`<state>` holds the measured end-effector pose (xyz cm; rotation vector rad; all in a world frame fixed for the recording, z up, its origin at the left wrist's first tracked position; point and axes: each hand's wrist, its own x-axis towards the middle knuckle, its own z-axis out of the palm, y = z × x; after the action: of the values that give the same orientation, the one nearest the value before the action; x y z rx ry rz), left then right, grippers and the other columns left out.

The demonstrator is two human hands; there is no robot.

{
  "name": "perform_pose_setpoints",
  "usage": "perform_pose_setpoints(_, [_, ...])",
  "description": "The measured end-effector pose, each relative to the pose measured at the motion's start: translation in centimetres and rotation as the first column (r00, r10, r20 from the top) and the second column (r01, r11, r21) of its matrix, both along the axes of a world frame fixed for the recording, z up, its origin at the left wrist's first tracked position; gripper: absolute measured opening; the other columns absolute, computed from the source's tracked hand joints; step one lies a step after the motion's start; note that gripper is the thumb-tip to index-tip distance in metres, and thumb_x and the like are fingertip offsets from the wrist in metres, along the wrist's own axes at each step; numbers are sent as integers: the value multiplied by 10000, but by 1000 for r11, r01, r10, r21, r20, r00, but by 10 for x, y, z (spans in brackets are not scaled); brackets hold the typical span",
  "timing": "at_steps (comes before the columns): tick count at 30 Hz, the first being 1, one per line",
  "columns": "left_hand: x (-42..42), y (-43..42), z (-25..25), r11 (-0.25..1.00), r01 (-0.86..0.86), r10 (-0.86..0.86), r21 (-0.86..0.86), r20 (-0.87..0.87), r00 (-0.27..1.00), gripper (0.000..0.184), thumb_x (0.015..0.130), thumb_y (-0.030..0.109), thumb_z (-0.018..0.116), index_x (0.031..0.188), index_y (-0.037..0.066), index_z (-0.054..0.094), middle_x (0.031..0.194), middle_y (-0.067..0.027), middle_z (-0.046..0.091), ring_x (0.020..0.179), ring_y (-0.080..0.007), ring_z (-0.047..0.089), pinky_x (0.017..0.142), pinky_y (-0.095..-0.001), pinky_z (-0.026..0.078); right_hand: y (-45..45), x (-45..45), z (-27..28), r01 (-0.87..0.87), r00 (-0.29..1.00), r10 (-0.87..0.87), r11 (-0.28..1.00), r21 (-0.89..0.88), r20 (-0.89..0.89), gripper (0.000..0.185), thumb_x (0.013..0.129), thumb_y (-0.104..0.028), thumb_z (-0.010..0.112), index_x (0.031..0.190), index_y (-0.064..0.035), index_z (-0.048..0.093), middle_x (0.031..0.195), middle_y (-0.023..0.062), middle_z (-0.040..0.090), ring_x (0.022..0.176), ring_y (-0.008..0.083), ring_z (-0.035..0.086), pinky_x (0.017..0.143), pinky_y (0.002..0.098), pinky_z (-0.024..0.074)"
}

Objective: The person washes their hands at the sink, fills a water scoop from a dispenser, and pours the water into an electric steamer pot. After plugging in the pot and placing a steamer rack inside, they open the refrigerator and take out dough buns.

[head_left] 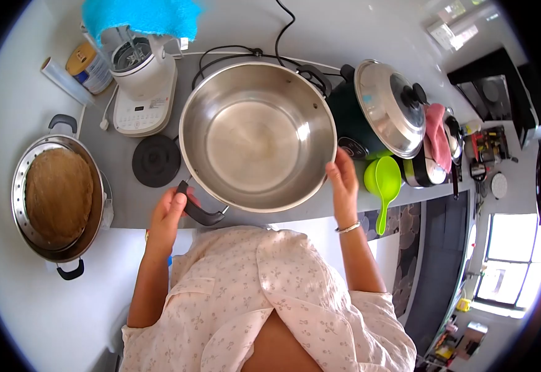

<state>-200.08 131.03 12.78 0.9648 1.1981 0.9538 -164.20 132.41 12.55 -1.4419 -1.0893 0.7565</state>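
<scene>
A wide stainless steel pot (252, 149) with nothing in it stands on the grey counter in front of me. My left hand (170, 214) is closed around its near black loop handle (203, 214). At the right side of the pot, my right hand (345, 186) grips the rim, thumb near the edge and the other fingers partly hidden behind the wall. The second black handle (315, 79) is at the far right of the pot. A bright green ladle-shaped scoop (383, 184) lies just right of my right hand.
At left, a metal pan (100, 208) holds a perforated steamer with a brown round mass (59, 195). A white blender (146, 93) under a blue cloth (140, 17) and a black round lid (156, 160) stand nearby. A dark cooker carries a steel lid (376, 93) at right; cables run behind.
</scene>
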Motion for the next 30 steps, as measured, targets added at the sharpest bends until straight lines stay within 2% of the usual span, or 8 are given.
perform_pose_setpoints(1, [1,0,-1,1000,15,-15,2,0,1000,400,981,386,475,1102,22,585,961,-62,632,879,-126,579,767,-265,451,-6,-10,-3,-38,988,25,996,-86,-150,449,924,-171,611,1313,15,484,1208,88,568,1022,121,538,846,254,450])
perform_pose_setpoints(5, [6,3,-10,999,44,-45,-17,-81,996,355,993,387,443,977,51,556,906,-54,616,771,-107,559,727,-256,428,-11,-27,-1,-1,986,-13,996,-84,-165,491,932,-173,599,1362,8,446,1192,72,577,977,96,538,823,231,448])
perform_pose_setpoints(7, [15,4,-6,994,-106,105,-19,-28,994,344,1005,352,422,902,34,501,802,-57,505,807,-175,560,774,-319,463,-12,-25,-6,-17,994,7,996,-86,-113,505,935,-178,591,1375,12,430,1136,62,599,898,84,549,782,218,455])
perform_pose_setpoints(12, [10,28,-5,992,-124,123,15,62,991,330,986,362,462,884,51,503,792,-52,499,772,-173,551,751,-313,463,-11,-36,-21,36,995,-39,999,-35,-89,523,925,-192,603,1373,14,430,1083,46,623,840,79,562,749,217,465])
perform_pose_setpoints(16, [0,40,-12,993,-116,114,28,64,991,328,973,372,488,889,56,517,800,-56,513,770,-178,563,752,-320,474,-8,-42,-27,70,997,-70,997,-17,-34,558,917,-240,612,1375,7,413,1274,143,527,1039,163,565,800,272,483])
perform_pose_setpoints(21, [4,40,-10,989,-132,128,64,69,989,333,968,379,497,897,55,528,798,-55,518,764,-183,560,751,-329,470,-18,-34,-30,16,992,-16,1000,6,-121,594,916,-268,621,1399,-8,392,1316,138,508,1195,180,496,861,283,476])
perform_pose_setpoints(27, [11,38,-17,973,-209,194,93,147,970,339,961,394,508,898,63,534,782,-48,530,765,-185,552,742,-337,462,-69,-11,-57,-23,989,15,998,-57,-145,443,918,-191,620,1309,-30,487,1243,111,569,1072,172,580,810,276,501])
perform_pose_setpoints(30, [17,34,-17,966,-258,250,30,165,954,336,962,402,503,900,74,540,770,-36,530,763,-178,546,745,-341,460,-117,14,-68,-106,969,45,964,-246,-242,354,931,-157,591,1252,-21,527,1152,89,619,975,159,626,757,273,514])
